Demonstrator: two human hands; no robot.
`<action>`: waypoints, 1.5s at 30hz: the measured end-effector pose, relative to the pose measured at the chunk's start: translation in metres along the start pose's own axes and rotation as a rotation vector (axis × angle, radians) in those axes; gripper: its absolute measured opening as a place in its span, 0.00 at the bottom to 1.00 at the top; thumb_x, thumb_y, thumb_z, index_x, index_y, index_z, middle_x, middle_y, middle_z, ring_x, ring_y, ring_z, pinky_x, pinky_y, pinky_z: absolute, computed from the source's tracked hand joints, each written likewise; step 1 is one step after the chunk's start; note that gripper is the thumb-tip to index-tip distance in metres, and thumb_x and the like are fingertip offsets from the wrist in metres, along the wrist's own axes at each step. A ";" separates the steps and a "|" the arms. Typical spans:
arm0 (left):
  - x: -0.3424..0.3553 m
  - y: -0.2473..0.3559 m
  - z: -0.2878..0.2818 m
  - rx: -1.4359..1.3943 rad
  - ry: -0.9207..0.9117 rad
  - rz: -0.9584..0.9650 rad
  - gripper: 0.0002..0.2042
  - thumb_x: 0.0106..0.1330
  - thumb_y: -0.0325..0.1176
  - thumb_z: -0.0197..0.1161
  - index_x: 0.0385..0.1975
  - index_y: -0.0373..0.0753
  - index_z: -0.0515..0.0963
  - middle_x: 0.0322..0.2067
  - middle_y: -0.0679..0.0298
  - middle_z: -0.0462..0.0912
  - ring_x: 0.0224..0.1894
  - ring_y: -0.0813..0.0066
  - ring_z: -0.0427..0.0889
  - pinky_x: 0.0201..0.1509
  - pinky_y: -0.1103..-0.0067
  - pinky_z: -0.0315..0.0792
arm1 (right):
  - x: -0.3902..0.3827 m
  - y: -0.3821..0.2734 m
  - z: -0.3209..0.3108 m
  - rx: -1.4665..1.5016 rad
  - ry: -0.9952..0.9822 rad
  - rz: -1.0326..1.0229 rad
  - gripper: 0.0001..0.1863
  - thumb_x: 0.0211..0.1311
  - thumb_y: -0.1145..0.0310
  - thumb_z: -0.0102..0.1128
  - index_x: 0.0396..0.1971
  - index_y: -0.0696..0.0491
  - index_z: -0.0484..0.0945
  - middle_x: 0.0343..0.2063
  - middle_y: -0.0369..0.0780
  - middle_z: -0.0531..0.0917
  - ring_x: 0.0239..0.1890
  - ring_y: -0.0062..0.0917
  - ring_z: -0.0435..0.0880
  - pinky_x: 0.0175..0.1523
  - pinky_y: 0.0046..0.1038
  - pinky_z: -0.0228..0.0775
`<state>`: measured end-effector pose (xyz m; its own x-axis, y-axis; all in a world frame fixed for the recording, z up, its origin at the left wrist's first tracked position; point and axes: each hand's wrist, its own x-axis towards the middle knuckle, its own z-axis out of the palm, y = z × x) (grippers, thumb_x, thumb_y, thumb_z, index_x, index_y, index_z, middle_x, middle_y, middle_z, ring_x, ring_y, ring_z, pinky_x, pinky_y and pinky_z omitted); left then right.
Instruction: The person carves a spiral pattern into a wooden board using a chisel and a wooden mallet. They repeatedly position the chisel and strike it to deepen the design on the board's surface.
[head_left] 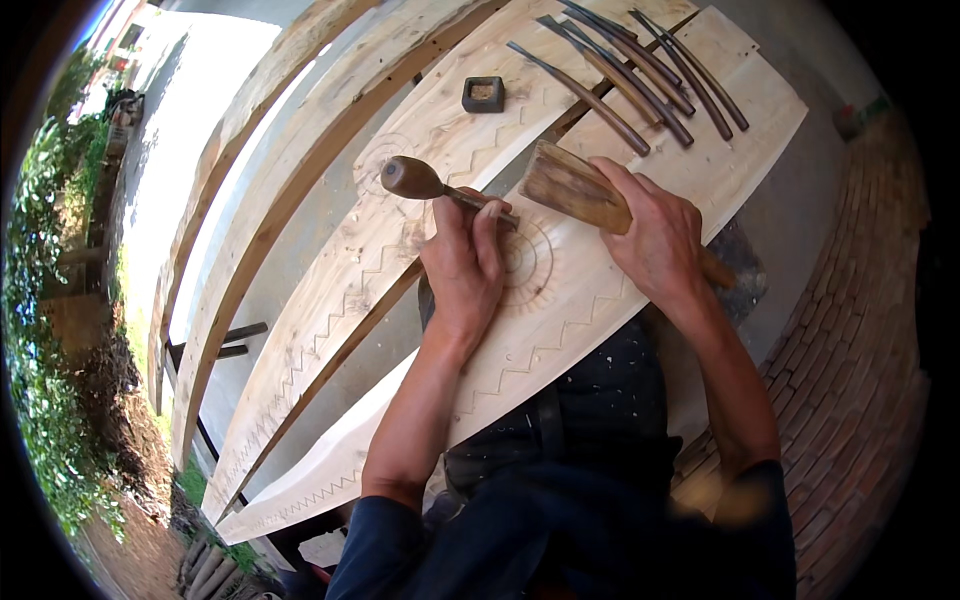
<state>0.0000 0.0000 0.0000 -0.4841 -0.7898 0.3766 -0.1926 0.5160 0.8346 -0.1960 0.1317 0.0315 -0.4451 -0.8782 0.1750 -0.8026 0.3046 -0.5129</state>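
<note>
My left hand [463, 262] is closed around the metal shank of a carving chisel [412, 178]; its rounded wooden handle sticks up to the left. The chisel's tip sits at the upper edge of a carved circular pattern [527, 262] of rings and short rays on a pale wooden board [520, 345]. In my right hand [655, 235] is a worn wooden mallet [575, 190], gripped by the handle, whose end shows past my wrist. The mallet head hangs just right of the chisel, apart from its handle. Carved zigzag lines run along the board.
Several long-handled carving tools [640, 90] lie together at the board's far end. A small dark square box [483, 94] rests on the neighbouring plank. Curved beams [290, 190] stand to the left, plants [50, 330] beyond them. Brick paving [840, 400] lies at the right.
</note>
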 end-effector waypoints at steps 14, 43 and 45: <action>0.000 -0.006 0.001 0.120 -0.064 0.084 0.07 0.83 0.23 0.61 0.53 0.33 0.71 0.35 0.54 0.92 0.33 0.67 0.94 0.35 0.75 0.83 | -0.001 0.001 -0.001 0.035 0.026 -0.005 0.40 0.53 0.76 0.79 0.70 0.47 0.79 0.44 0.46 0.90 0.45 0.49 0.91 0.51 0.47 0.82; -0.003 0.003 0.005 0.213 -0.023 0.181 0.11 0.76 0.19 0.66 0.52 0.32 0.73 0.33 0.47 0.89 0.31 0.44 0.91 0.33 0.61 0.81 | 0.065 -0.094 -0.096 -0.257 0.485 -0.654 0.31 0.54 0.77 0.73 0.61 0.45 0.89 0.33 0.38 0.83 0.37 0.34 0.88 0.41 0.38 0.82; -0.001 -0.001 0.007 0.214 -0.023 0.239 0.10 0.76 0.20 0.67 0.51 0.32 0.73 0.33 0.47 0.89 0.30 0.45 0.91 0.32 0.61 0.81 | 0.063 -0.094 -0.093 -0.098 0.525 -0.565 0.33 0.55 0.78 0.72 0.64 0.44 0.87 0.33 0.37 0.82 0.37 0.34 0.87 0.42 0.38 0.81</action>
<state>-0.0053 0.0023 -0.0041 -0.5562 -0.6311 0.5407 -0.2447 0.7462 0.6192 -0.1853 0.0819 0.1688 -0.0681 -0.6274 0.7757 -0.9843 -0.0845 -0.1548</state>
